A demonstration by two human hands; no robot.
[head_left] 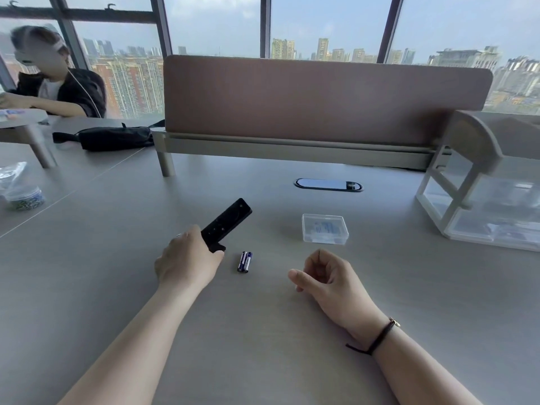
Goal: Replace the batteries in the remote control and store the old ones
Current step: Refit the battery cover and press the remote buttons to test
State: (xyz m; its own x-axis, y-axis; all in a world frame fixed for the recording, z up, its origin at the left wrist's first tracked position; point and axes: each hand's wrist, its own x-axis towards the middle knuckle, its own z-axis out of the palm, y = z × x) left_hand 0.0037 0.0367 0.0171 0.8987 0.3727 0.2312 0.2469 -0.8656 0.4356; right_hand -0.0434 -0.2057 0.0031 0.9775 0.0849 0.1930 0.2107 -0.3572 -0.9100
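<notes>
A black remote control (pixel 226 223) points up and to the right above the grey table (pixel 117 258), buttons facing me. My left hand (pixel 187 258) grips its near end. Two blue batteries (pixel 245 261) lie side by side on the table just right of that hand. A small clear plastic box (pixel 325 228) with its lid closed sits further right and back. My right hand (pixel 324 276) rests on the table in front of the box, fingers loosely curled, holding nothing.
A brown desk divider (pixel 321 97) stands across the back, with an oval cable port (pixel 328 185) in front of it. A clear organiser (pixel 482 206) sits at the right. At the left are a black pouch (pixel 114 137), a bead jar (pixel 24 197) and a seated person (pixel 55 83).
</notes>
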